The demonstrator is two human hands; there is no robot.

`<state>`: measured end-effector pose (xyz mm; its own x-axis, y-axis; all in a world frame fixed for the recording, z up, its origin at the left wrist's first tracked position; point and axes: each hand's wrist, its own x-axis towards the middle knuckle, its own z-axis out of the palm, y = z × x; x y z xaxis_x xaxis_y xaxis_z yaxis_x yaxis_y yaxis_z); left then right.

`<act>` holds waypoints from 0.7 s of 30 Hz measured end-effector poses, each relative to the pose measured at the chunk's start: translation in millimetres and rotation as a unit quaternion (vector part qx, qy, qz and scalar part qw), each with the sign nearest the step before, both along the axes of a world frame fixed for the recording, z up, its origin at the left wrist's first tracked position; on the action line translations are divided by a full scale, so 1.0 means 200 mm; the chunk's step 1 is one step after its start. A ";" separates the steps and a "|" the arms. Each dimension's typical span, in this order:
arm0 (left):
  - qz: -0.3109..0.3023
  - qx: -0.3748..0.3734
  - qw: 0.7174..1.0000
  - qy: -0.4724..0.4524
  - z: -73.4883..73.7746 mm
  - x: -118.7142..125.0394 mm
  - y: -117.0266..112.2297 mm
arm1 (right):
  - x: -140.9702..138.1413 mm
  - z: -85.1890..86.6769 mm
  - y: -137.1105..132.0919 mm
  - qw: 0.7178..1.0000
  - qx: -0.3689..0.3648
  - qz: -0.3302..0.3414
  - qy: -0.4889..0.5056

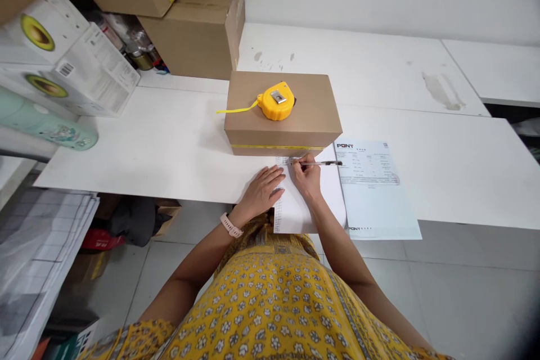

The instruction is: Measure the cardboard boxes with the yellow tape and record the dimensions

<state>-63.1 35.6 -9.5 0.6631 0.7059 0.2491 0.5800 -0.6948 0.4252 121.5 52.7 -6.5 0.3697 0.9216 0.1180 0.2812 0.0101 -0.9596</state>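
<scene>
Well, at ten o'clock from the person (261, 304), far left, I see a mint-green bottle (54, 125), and just beyond it white cartons (97, 62) printed with avocado halves. Next come brown cardboard boxes (189, 39), stacked between eleven and twelve at the back of the white surface (169, 146). A pale pink strap (231, 225) circles the left wrist; the left hand (262, 188) rests palm down near twelve o'clock, fingers loosely side by side, thumb apart, gripping nothing, its fingertips on the left edge of some white paper (297, 216). Dead ahead at twelve, a closed brown carton (314, 104) sits on the surface, a yellow strip (278, 147) running along its near side. On top lies a yellow tape measure (284, 109), its blade poking toward nine o'clock past the carton's left edge. Just past twelve, the right hand (307, 177) pinches a pen (333, 163) between thumb and fingers, the dark end aimed at three o'clock, the tip near the paper's far end; the small marks there I can't read. The paper reaches close to the carton and overhangs the surface's near edge. Right beside it, between one and two o'clock, a printed sheet (375, 202) headed PONY, with a reddish stamp (395, 179), juts over that edge too. Farther off the same way, a patchy stain (442, 91) marks the surface.
</scene>
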 end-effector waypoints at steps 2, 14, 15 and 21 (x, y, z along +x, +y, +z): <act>-0.001 0.002 1.000 -0.001 0.00 0.00 0.00 | 0.00 0.00 0.00 1.000 0.000 0.000 -0.003; 0.000 -0.007 1.000 -0.001 0.00 -0.01 0.00 | 0.03 0.02 -0.08 0.995 0.046 -0.048 -0.078; 0.000 -0.007 1.000 -0.003 0.00 -0.01 0.00 | 0.05 0.02 -0.11 0.991 0.045 -0.045 -0.120; 0.042 0.057 0.993 -0.091 0.01 -0.01 -0.01 | 0.23 -0.02 -0.25 0.919 -0.023 -0.059 -0.390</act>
<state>-65.4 34.3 -6.8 0.5399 0.7164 0.4418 0.5580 -0.6976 0.4494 167.9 2.8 -9.9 0.2876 0.8907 0.3522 0.8795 -0.1000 -0.4653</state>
